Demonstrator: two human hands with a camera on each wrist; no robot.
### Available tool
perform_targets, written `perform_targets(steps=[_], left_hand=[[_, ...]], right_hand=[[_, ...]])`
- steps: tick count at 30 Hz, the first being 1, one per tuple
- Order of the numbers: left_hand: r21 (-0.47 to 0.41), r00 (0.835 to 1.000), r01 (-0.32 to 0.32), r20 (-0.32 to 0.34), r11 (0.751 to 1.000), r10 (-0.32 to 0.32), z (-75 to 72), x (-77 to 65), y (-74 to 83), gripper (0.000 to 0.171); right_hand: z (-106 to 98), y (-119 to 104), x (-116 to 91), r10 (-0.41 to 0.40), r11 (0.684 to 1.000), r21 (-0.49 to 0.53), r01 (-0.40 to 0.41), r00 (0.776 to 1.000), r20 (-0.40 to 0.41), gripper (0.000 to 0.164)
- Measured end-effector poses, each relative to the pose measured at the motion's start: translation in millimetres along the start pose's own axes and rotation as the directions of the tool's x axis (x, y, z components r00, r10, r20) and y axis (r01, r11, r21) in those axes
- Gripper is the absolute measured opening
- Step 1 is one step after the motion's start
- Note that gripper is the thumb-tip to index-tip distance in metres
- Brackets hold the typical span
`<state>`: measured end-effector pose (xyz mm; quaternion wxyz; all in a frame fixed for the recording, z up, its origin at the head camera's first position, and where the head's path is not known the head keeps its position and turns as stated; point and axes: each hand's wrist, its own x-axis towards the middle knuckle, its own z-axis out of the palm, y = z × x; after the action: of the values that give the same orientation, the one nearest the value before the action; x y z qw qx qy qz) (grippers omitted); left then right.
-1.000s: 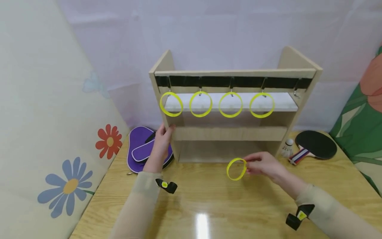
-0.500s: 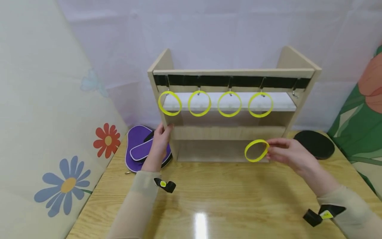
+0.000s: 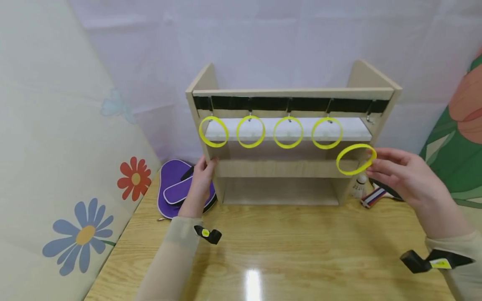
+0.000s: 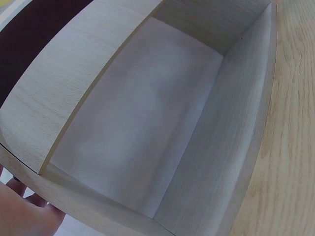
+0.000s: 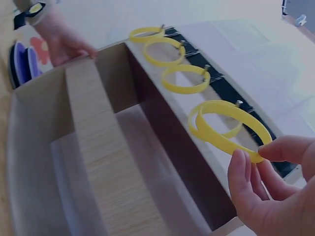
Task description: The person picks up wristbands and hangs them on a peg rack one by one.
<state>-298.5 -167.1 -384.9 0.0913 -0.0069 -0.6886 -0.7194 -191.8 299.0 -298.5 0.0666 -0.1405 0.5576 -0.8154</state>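
Observation:
My right hand (image 3: pixel 418 179) pinches a thin yellow ring (image 5: pixel 222 143) between thumb and fingertips, raised beside the shelf's right side. In the head view this ring is tilted, just below and left of the rightmost hook (image 3: pixel 370 120), which carries nothing. Several like yellow rings hang in a row from the other hooks, the nearest being the fourth ring (image 3: pixel 326 147). At the left, my left hand (image 3: pixel 202 179) grips the side panel of the small wooden shelf (image 3: pixel 290 168), thumb at the front edge. Its other fingers are mostly hidden behind the panel.
A purple racket case (image 3: pixel 177 192) lies left of the shelf behind my left forearm. On the right are a shuttlecock (image 3: pixel 359 188) and a table tennis bat (image 3: pixel 374 196), partly covered by my right hand. A wooden table (image 3: pixel 286 251) extends in front.
My right hand has carried the yellow ring up and to the right, from low before the shelf to near the rightmost hook. The left hand stays on the side panel.

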Motion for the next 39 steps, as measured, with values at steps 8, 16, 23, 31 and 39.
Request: perform_targets(steps=[8, 16, 23, 31, 39], left_hand=[[0.012, 1.0, 0.004, -0.001, 1.0, -0.004, 0.1, -0.4, 0.4, 0.04], [0.01, 1.0, -0.002, 0.005, 1.0, 0.002, -0.1, -1.6, 0.6, 0.039], [0.013, 1.0, -0.013, -0.005, 1.0, 0.013, 0.5, -1.5, 0.3, 0.039], [0.021, 1.0, -0.006, -0.002, 1.0, 0.006, -0.6, -2.5, 0.8, 0.041], [0.031, 1.0, 0.0, 0.002, 1.0, 0.0, -0.1, -1.9, 1.5, 0.042]], right_hand=[[1.7, -19.4, 6.5, -0.089, 0.979, 0.17, 0.109, 0.989, -0.122, 0.031], [-3.0, -22.6, 16.8, -0.082, 0.945, 0.299, 0.134, 0.98, -0.18, 0.028], [-8.4, -20.6, 20.6, -0.05, 0.921, 0.375, 0.108, 0.986, -0.159, 0.028], [-6.7, -15.5, 22.3, -0.035, 0.96, 0.268, 0.086, 0.982, -0.187, 0.028], [-4.7, -13.1, 24.7, 0.007, 0.985, 0.172, 0.029, 0.978, -0.207, 0.025]])
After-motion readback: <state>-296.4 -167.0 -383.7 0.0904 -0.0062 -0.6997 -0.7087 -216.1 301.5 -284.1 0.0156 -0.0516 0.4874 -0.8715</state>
